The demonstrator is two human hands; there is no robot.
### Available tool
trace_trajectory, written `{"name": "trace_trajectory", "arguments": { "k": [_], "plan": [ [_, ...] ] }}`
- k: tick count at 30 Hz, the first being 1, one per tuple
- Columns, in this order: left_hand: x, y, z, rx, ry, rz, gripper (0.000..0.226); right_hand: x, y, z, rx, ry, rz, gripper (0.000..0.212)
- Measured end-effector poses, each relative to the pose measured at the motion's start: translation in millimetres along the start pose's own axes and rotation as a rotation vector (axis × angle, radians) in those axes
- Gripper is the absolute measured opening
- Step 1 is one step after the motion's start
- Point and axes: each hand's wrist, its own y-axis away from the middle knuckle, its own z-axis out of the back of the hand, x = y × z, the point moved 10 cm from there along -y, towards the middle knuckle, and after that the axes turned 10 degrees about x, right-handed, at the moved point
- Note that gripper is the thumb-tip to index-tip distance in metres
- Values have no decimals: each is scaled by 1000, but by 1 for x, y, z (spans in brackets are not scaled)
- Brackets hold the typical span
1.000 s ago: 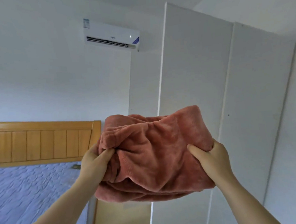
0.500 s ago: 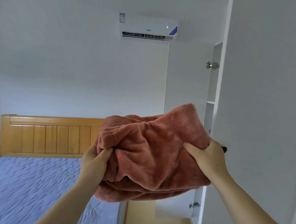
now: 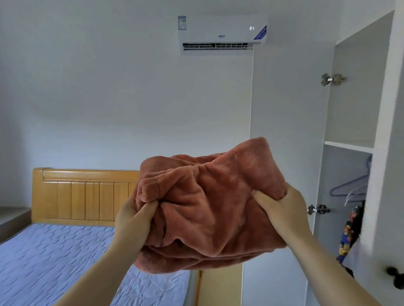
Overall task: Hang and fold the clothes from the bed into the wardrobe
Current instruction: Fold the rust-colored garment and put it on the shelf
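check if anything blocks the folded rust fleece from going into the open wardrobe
Nothing visible does. The left grip and right grip hold the fleece just left of the open wardrobe; its shelf is bare where it shows, with hangers below.

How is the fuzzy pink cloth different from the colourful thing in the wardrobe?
The fuzzy pink cloth is plain; the colourful garment is patterned blue, red and yellow. The cloth is folded, gripped by left hand and right hand; the garment hangs inside the wardrobe, partly hidden. Both are fabric.

1 head-worn camera faces forward, close behind the folded fleece [image 3: 212,207].
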Motion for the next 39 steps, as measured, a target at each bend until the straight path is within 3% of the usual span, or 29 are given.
{"name": "trace_trajectory", "arguments": {
  "k": [4,10,17,27,39],
  "plan": [
    [15,-50,-17,38,-48,-3,22,-25,-42,-18,-32,-5,-1,19],
    [52,-146,-66,170,-4,4,42,-66,-107,-25,-148,11,-40,21],
    [89,-258,-157,336,120,-9,36,-97,-178,-5,-288,138,-54,19],
    [102,-337,-347,612,290,-27,41,-140,-236,89,-466,314,-81,17],
    [64,-396,-535,738,458,-105,29,-172,-324,206,-583,507,-27,14]
  ]
}}
